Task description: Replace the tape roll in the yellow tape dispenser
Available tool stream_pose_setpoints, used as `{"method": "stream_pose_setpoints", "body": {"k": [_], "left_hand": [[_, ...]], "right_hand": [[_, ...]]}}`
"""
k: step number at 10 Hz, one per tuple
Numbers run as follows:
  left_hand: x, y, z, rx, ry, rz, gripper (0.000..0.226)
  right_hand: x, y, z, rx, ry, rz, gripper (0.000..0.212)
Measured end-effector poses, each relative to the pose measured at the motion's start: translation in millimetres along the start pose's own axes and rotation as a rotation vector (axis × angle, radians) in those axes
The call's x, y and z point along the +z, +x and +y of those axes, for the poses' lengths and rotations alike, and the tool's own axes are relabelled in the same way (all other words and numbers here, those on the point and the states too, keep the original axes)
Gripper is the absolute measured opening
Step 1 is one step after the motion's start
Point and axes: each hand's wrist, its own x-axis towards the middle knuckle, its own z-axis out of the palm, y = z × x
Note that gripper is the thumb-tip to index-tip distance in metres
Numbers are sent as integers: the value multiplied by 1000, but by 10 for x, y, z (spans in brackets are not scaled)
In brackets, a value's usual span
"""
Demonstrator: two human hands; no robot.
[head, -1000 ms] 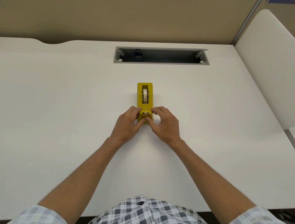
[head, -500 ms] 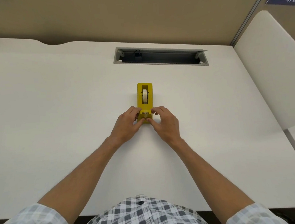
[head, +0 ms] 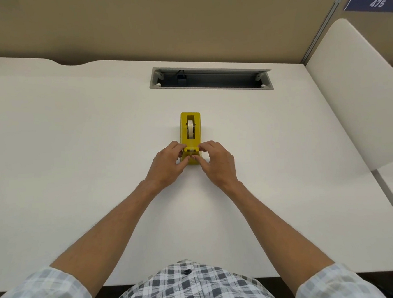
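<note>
A yellow tape dispenser stands lengthwise in the middle of the white desk, with its cutter end toward me. A clear tape roll sits upright in its slot. My left hand grips the left side of the cutter end. My right hand grips the right side. Both thumbs meet on the near face, just below the cutter blade. My fingers hide the lower sides of that end.
A grey cable tray slot is cut into the desk behind the dispenser. A tan partition wall closes the back. A white side panel rises on the right, with a "475" sign above it.
Both hands stay on the cutter end of the dispenser, and the dispenser stays where it was. The thumbs have drawn slightly closer together on the near face.
</note>
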Motion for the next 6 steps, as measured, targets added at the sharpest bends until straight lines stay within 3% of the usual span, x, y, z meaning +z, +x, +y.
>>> {"method": "stream_pose_setpoints", "body": {"k": [6], "left_hand": [[-78,-263,66,-131,132,-70,64]], "right_hand": [[-198,-142,-92,47,49,-6,39]]}}
